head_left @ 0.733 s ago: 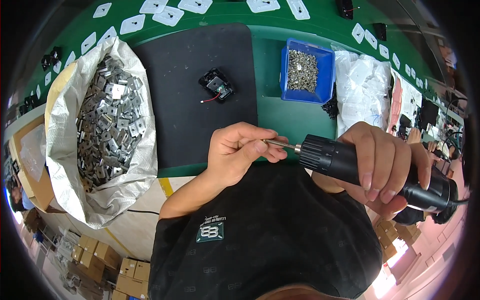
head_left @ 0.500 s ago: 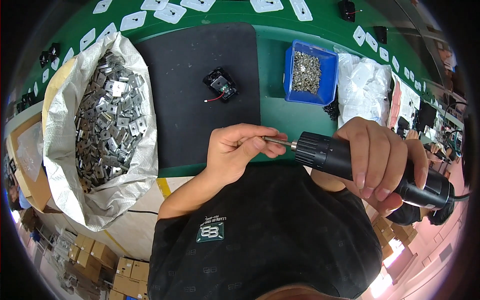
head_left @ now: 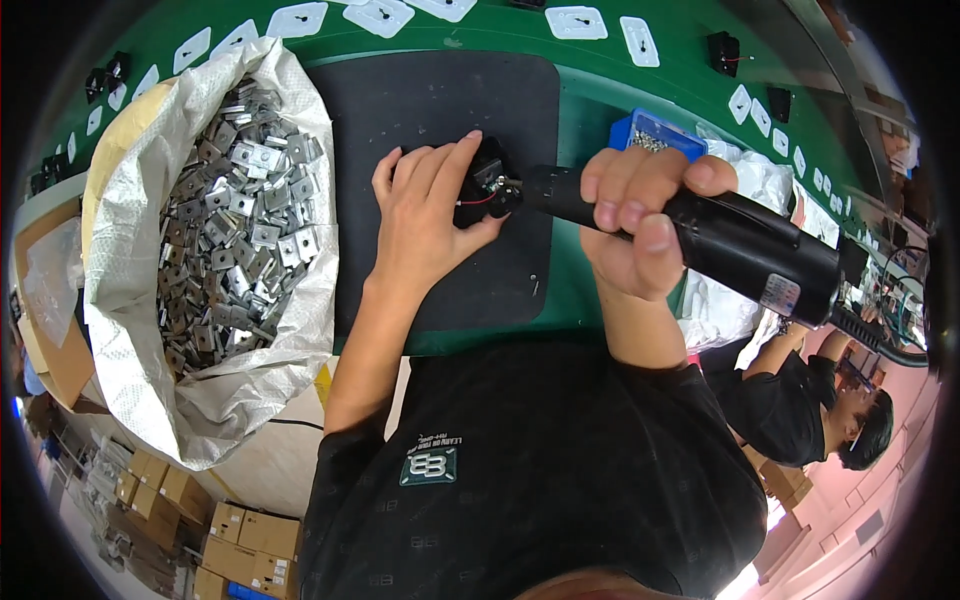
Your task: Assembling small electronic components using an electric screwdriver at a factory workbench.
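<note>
A small black plastic housing (head_left: 483, 165) with a circuit board and a red wire rests on the dark mat (head_left: 440, 90). My left hand (head_left: 420, 215) steadies it, fingers over its far left side and thumb at the near side. In my right hand (head_left: 640, 225) is a black electric screwdriver (head_left: 765, 245), held nearly level, its nose pointing left against the housing's right side. The bit tip and any screw on it are hard to make out. A loose screw (head_left: 534, 285) lies near the mat's right edge.
An open white woven sack (head_left: 110, 300) full of metal plates stands left of the mat. Beyond my right hand is a blue bin (head_left: 690, 145) of screws, partly hidden. White plastic pieces (head_left: 380, 17) line the far green table. A co-worker (head_left: 780, 400) sits at the right.
My left hand has left the screwdriver bit and moved away from me onto the housing. The screwdriver has moved forward and left, its nose now at the housing.
</note>
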Available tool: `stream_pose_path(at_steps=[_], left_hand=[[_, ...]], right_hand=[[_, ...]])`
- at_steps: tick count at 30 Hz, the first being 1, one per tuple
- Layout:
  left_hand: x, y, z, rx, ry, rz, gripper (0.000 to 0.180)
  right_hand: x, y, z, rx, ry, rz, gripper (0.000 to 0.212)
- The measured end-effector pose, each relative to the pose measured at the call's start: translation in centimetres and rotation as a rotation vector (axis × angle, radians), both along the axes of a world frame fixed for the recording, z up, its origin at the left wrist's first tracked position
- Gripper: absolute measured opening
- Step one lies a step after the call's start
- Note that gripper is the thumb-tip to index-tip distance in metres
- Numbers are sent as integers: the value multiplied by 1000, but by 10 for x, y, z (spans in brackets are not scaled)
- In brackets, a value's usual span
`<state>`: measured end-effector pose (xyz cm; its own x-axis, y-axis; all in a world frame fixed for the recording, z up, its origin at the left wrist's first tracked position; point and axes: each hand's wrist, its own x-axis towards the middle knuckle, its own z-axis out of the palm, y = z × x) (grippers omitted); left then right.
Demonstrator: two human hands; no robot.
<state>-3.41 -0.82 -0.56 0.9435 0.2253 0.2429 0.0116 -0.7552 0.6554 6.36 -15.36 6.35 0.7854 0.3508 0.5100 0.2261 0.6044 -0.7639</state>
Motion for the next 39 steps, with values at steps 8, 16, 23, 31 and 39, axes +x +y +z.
stream_pose_path(at_steps=[8, 16, 23, 31, 39], left_hand=[[2, 6, 0, -94, 26, -48, 78], [-7, 9, 6, 2, 73, -171, 83], [-6, 12, 17, -193, 82, -139, 71], [9, 5, 17, -203, 180, 5, 25], [0, 9, 22, -263, 82, -70, 57]], right_hand=[[0, 8, -4, -20, 24, -25, 43], [-1, -10, 18, 4, 40, 67, 43], [-3, -17, 15, 26, 30, 60, 41], [-10, -20, 17, -15, 74, 42, 39], [-12, -13, 7, 23, 126, 25, 41]])
